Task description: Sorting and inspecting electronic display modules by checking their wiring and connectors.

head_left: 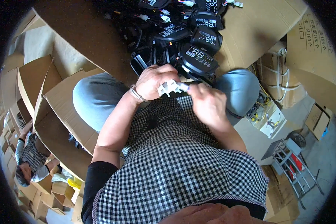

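Largest item: a sheet of brown cardboard [82, 33] laid out as the work surface ahead of the seated person's knees, with further cardboard boxes [52, 108] standing open to the left and stacked cartons [313, 48] to the right. A small metal step stool [293, 164] stands on the floor at lower right. Another person in a checked top [28, 156] is bent over boxes at far left, well apart from the work.

On the cardboard, just ahead of the hands, lies a heap of black display units [186, 33] with lit-looking segment faces, their black cables and small white plugs tangled together.

The work piece is a white plastic connector [168, 88], held in the air between the knees, just below the nearest display unit. The left hand [153, 82] is closed over its left end, fingers curled around it. The right hand [205, 100] is closed at its right end, pinching what looks like a mating plug or lead; the exact joint is hidden by the fingers.

Assessment: the connector appears light, rigid and smooth, with small latches or pins that could bend or snap under skewed force. It is best gripped on the flat sides of the housing, not by the wires. The attached cable will be limp and may drag the display unit it belongs to
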`<state>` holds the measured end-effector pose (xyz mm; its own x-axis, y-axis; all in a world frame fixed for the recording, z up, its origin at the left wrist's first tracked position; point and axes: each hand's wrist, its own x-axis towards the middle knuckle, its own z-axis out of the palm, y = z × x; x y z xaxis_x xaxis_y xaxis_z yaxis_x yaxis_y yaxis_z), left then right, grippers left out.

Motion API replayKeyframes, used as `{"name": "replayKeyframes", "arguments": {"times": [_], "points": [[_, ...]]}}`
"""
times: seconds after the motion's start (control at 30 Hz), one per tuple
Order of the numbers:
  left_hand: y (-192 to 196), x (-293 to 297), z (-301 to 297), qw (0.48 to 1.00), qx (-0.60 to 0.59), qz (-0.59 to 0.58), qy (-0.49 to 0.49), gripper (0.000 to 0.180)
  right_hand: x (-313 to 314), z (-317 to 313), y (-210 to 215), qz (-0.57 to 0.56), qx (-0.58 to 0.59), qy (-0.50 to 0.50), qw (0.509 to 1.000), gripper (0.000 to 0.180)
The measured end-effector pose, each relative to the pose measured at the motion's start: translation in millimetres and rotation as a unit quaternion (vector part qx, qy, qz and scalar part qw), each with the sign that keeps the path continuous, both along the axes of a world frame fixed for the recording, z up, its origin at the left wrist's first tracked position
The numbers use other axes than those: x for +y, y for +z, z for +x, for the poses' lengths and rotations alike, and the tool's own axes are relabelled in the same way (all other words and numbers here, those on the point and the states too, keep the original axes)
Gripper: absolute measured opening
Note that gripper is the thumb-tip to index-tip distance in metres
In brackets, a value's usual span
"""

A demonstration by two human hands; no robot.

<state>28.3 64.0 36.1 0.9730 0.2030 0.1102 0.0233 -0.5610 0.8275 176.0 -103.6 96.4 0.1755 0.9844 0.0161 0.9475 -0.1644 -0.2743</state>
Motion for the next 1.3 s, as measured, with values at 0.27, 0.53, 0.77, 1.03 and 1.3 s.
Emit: {"name": "replayKeyframes", "arguments": {"times": [0.27,0.53,0.77,1.03,1.3], "points": [[-8.4,-0.9,5.4,0.965,-0.060,-0.234,0.104,0.026,30.0,19.9,0.6,0.028,0.088,-0.098,0.991,0.010],[-27.6,-4.3,6.9,0.888,-0.136,-0.425,0.115,0.027,69.5,25.6,-36.0,-0.090,0.132,-0.078,0.984,0.016],[-23.4,0.2,6.2,0.933,-0.114,-0.320,0.121,0.029,74.3,34.5,-74.4,0.017,0.332,-0.043,0.942,0.012],[-15.6,0.5,5.6,0.939,-0.107,-0.283,0.162,0.025,66.5,28.5,-68.4,0.030,0.257,-0.028,0.965,0.022],[-15.0,3.8,1.9,0.918,-0.058,-0.358,0.159,0.023,75.6,26.5,-73.4,0.060,0.221,-0.002,0.973,0.027]]}}
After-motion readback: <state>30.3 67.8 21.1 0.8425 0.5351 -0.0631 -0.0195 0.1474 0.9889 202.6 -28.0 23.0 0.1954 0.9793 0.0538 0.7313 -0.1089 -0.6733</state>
